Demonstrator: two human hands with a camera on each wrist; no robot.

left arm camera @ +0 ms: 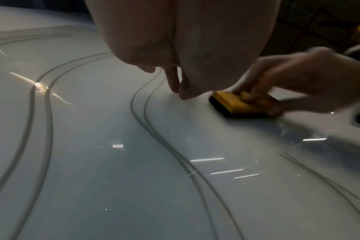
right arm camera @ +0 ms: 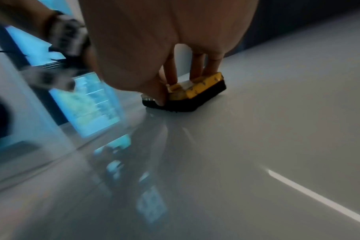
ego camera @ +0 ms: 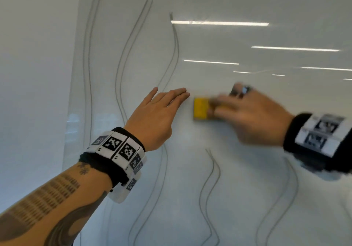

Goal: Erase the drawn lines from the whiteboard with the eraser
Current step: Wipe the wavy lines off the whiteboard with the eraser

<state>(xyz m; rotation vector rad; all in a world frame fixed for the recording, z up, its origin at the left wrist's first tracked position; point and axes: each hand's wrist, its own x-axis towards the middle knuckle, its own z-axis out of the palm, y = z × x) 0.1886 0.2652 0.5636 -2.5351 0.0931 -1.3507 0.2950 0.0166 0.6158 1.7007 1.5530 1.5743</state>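
A glossy whiteboard (ego camera: 247, 112) fills the head view, with wavy grey double lines (ego camera: 131, 36) across its left part and lower area (ego camera: 211, 188). My right hand (ego camera: 245, 112), blurred, grips a yellow eraser (ego camera: 200, 108) with a black felt base and presses it flat on the board; the right wrist view shows the eraser (right arm camera: 197, 91) under thumb and fingers. My left hand (ego camera: 162, 108) lies flat on the board with straight fingers, its tips just left of the eraser. In the left wrist view the eraser (left arm camera: 236, 104) sits right of my left fingertips (left arm camera: 185, 94), beside the drawn lines (left arm camera: 142, 105).
Ceiling lights reflect as bright strips (ego camera: 219, 23) on the board's right half. The board's left edge (ego camera: 74, 74) meets a plain white wall. A stretch around the eraser carries no lines. Reflected window shapes (right arm camera: 93, 105) show in the right wrist view.
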